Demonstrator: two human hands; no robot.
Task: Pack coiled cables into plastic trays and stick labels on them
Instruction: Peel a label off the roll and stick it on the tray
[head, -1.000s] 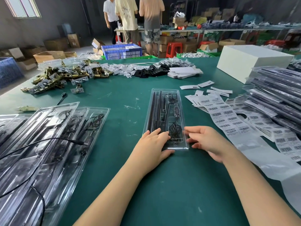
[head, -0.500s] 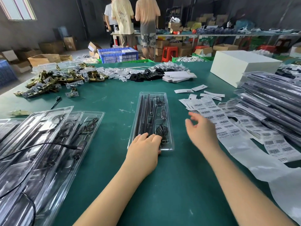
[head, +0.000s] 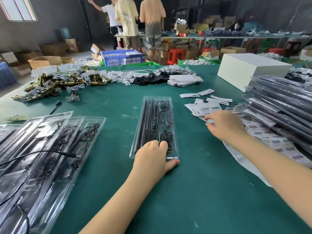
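The clear plastic tray (head: 156,114) lies on the green table (head: 194,191) under the left hand (head: 152,157), whose flat fingers press its near end; inside are black rods and a coiled cable (head: 166,135). The right hand (head: 224,125), fingers blurred, reaches onto the barcode labels (head: 205,108); its grasp cannot be told. Left of the left hand lie more filled trays (head: 50,149); beyond the right hand, stacked packs (head: 283,105).
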